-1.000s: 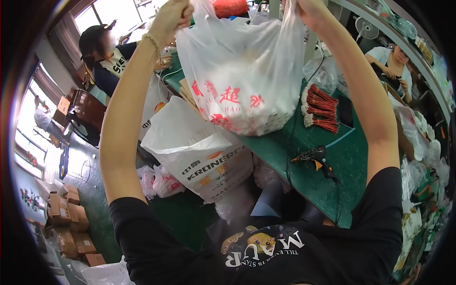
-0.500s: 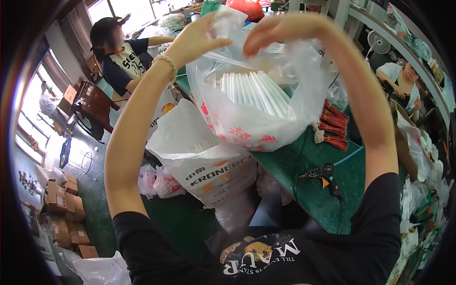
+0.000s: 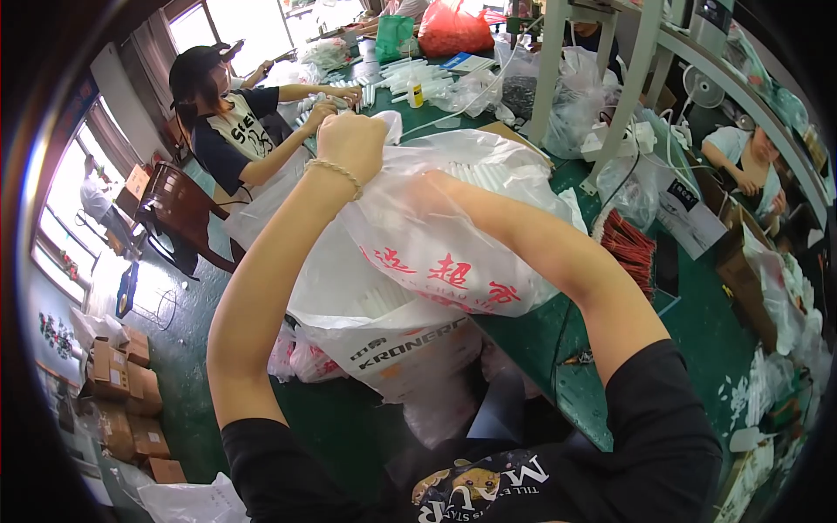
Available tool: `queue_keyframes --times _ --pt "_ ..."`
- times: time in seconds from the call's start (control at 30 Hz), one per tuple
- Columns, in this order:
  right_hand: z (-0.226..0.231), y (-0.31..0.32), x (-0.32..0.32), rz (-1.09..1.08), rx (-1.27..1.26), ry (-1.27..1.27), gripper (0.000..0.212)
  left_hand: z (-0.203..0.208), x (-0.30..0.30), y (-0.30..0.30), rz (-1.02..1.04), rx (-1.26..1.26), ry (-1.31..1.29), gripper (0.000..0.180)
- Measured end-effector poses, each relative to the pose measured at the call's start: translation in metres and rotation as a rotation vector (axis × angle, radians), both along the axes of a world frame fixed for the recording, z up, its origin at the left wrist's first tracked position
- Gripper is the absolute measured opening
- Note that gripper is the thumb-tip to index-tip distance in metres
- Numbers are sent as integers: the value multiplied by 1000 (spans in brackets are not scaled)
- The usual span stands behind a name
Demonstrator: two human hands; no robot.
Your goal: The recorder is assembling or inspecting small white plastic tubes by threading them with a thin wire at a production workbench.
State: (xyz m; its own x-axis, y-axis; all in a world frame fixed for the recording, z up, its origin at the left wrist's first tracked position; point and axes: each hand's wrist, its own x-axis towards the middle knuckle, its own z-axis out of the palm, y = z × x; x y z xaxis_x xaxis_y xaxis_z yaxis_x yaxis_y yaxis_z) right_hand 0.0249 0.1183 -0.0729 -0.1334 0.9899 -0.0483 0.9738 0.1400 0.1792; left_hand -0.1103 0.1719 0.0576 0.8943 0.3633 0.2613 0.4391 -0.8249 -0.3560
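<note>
Green-topped counter (image 3: 529, 338) runs diagonally through a cluttered workroom, and cardboard boxes (image 3: 109, 383) are stacked on the floor at far left. Translucent white plastic bag with red printed characters (image 3: 453, 266) lies over the near edge of the counter, slack and wrinkled, with slender white rods (image 3: 479, 174) visible in its upper part. Left hand (image 3: 350, 144) is fisted above the bag's left side, its grip pressed together on gathered film. Right hand (image 3: 425, 192) is within the bag, blurred behind the film; whether its grip is spread or pinching cannot be determined. Directly below, a large white sack with dark lettering (image 3: 410, 349) stands open at the counter edge, partly covered by the bag. Obstructions noted: the right forearm crosses the bag's right side and hides most of a dark tool (image 3: 577, 358). To the right lie bundled red wires (image 3: 629, 253); beyond, a small bottle with a yellow label (image 3: 415, 93) and a bulging red plastic bag (image 3: 455, 30). At left, a co-worker in a dark cap (image 3: 196, 74) handles pale tubular pieces.
</note>
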Motion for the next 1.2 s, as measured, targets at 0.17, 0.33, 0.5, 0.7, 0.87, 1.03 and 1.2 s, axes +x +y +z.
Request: queue_keyframes --times 0.17,0.33,0.5,0.7,0.87,1.03,1.2 --pt "-3 9 6 27 103 119 21 -5 -8 20 -456 -1309 -529 31" --pt "-1 14 1 49 222 255 21 -115 3 103 -381 -1857 -909 20" --pt "2 15 6 55 329 369 21 -199 23 83 -257 -1386 -473 30" --pt "6 6 -2 106 330 253 21 -242 36 90 -321 -1673 -615 31" --pt "-24 14 44 -111 -35 48 35 -254 66 87 -422 -1766 -659 30" --pt "14 14 3 -304 -208 -109 38 -254 78 108 -422 -1804 -784 29" --pt "31 10 2 -420 -444 -185 39 -267 77 112 -490 -1865 -887 28"
